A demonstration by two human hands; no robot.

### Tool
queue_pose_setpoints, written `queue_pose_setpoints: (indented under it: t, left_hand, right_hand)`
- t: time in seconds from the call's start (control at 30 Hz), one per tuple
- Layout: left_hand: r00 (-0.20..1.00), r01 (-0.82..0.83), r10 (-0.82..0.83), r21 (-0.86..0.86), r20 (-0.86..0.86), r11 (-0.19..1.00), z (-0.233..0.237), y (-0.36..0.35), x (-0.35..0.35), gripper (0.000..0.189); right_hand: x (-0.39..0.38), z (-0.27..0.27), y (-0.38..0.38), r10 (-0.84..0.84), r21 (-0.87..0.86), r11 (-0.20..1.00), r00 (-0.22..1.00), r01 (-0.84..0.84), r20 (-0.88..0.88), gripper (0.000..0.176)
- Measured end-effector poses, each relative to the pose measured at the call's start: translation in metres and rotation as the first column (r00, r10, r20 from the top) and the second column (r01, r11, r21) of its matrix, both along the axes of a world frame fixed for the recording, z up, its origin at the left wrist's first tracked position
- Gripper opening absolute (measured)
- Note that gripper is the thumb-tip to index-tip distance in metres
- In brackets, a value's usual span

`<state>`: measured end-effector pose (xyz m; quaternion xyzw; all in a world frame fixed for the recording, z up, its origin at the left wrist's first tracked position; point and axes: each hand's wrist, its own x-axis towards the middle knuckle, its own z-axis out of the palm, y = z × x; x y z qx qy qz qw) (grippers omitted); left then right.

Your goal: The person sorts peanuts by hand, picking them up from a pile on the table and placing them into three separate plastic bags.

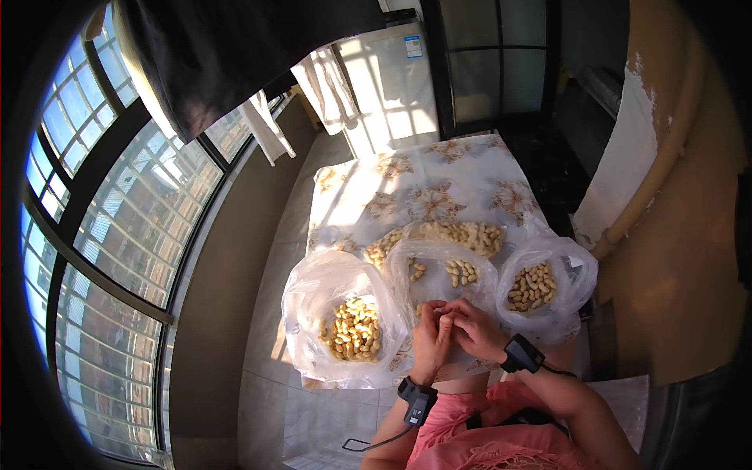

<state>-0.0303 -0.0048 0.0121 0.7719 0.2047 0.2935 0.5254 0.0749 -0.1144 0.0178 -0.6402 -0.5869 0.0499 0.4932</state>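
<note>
Left hand [433,335] and right hand [475,329]: both bare; the forearms likewise uncovered. Left wrist module [417,400]: black, blocky, on a dark strap; small pale markings on its face, too fine for me to read from here. Left cable [356,446]: thin, black, bent into an angular loop. Right wrist module [522,355]: black, boxy, banded snugly round the wrist. Right cable [559,370]: slim, black, trailing from the module beside the forearm. Clothing [454,439]: coral pink, softly creased. Openwork trim [518,454]: same pink, lace-like. Black patch [542,421]: set among the pink folds; I cannot tell what it is.
</note>
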Motion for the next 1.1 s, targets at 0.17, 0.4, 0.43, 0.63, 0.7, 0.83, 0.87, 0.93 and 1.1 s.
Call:
queue_pose_setpoints:
  t: [0.17, 0.4, 0.43, 0.63, 0.7, 0.83, 0.87, 0.93, 1.1]
  left_hand:
    - [0.999, 0.018, -0.019, 0.003, 0.031, 1.0, -0.005, -0.002, -0.003, 0.037]
    - [1.0, 0.003, -0.001, -0.074, 0.025, 0.997, -0.007, -0.006, -0.003, 0.018]
    - [0.999, 0.006, -0.003, -0.094, 0.032, 0.996, -0.008, -0.006, -0.004, 0.018]
    - [0.996, 0.026, -0.011, -0.154, 0.093, 0.988, -0.013, -0.006, -0.003, 0.017]
    - [0.997, 0.025, -0.014, -0.149, 0.078, 0.989, -0.012, -0.006, -0.004, 0.016]
    - [0.999, 0.007, -0.002, -0.115, 0.045, 0.993, -0.002, -0.007, -0.005, 0.016]
    - [0.999, 0.007, -0.002, -0.115, 0.045, 0.993, -0.006, -0.006, -0.005, 0.016]
    - [0.995, 0.023, 0.003, -0.259, 0.1, 0.966, -0.014, -0.005, -0.004, 0.016]
    - [0.994, 0.034, -0.009, -0.222, 0.111, 0.974, -0.011, -0.004, -0.006, 0.017]
  right_hand:
    - [-0.004, -0.001, -0.003, -0.146, -0.024, 0.989, 0.97, 0.144, -0.193, 0.021]
    - [-0.005, 0.002, -0.004, -0.23, -0.03, 0.973, 0.944, 0.229, -0.239, 0.017]
    - [-0.005, 0.001, -0.004, -0.229, -0.031, 0.973, 0.944, 0.228, -0.239, 0.017]
    - [-0.004, -0.007, -0.004, -0.213, -0.016, 0.976, 0.941, 0.216, -0.264, 0.021]
    - [-0.004, -0.004, -0.004, -0.201, 0.018, 0.978, 0.955, 0.209, -0.218, 0.022]
    - [-0.004, -0.002, -0.004, -0.213, 0.034, 0.974, 0.958, 0.223, -0.193, 0.021]
    - [-0.005, -0.001, -0.005, -0.223, 0.016, 0.973, 0.953, 0.231, -0.206, 0.02]
    - [-0.005, 0.0, -0.005, -0.233, -0.001, 0.971, 0.948, 0.239, -0.218, 0.019]
    - [-0.007, 0.004, -0.005, -0.226, -0.037, 0.974, 0.927, 0.225, -0.3, 0.016]
